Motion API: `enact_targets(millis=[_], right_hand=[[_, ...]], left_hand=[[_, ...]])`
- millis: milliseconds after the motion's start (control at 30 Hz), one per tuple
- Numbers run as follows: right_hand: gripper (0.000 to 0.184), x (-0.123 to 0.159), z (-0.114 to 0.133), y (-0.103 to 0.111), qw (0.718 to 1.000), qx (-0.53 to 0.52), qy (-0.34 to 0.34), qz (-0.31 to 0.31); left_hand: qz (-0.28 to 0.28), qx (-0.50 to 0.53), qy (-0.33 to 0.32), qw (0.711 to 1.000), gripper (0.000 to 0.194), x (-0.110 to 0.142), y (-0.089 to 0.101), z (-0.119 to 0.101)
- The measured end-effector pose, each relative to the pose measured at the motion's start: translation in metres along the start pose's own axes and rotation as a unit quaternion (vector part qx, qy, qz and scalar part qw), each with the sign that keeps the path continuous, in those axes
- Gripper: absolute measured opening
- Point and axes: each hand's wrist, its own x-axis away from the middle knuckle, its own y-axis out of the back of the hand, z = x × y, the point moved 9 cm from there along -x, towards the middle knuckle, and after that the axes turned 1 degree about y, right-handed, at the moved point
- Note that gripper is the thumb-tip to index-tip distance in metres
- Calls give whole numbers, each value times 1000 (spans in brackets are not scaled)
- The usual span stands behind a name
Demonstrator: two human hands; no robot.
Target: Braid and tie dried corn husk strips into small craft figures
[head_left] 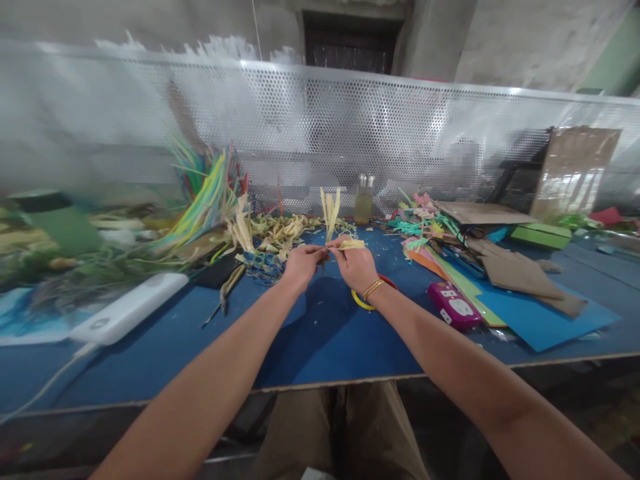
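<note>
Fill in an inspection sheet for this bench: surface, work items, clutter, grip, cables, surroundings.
Surface: blue flat tabletop, small flecks scattered on it.
Work items: pale yellow flat strips, upright at the fingertips.
Clutter: pale dry husk-like pile, multicoloured bundle of thin stems, magenta white-printed block, blue flat sheet.
Grip: left hand and right hand pinch near the strips' base.
Cables: white cable from white oblong block.
Surroundings: perforated silver metal panel behind.

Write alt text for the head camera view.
The left hand and right hand together pinch upright pale yellow strips over a blue table; dry husk-like scraps lie behind, blue paper to the right.
</note>
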Motion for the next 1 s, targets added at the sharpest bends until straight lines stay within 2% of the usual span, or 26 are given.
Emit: enact_targets(millis=[167, 467, 600, 700, 767, 900, 1000], right_hand=[[25, 0, 5, -1, 1000, 27, 3, -1], [28, 4, 15, -5, 994, 99, 52, -13], [22, 7, 19, -8, 993, 88, 82, 7], [39, 7, 22, -8, 992, 58, 112, 26], [43, 5, 17, 2, 994, 18, 106, -7], [27, 0, -10, 34, 990, -33, 33, -131], [18, -1, -26, 44, 986, -36, -11, -162]], left_hand=[[-17, 15, -16, 1000, 24, 2, 2, -3], [-25, 39, -121, 992, 15, 3, 6, -20], [-5, 42, -98, 994, 16, 1, 5, -17], [27, 72, -45, 996, 24, -2, 3, -7], [58, 95, -22, 994, 29, -2, -1, -1], [110, 86, 1, 990, 34, 3, -15, 5], [148, 60, 21, 987, 36, 7, -27, 8]])
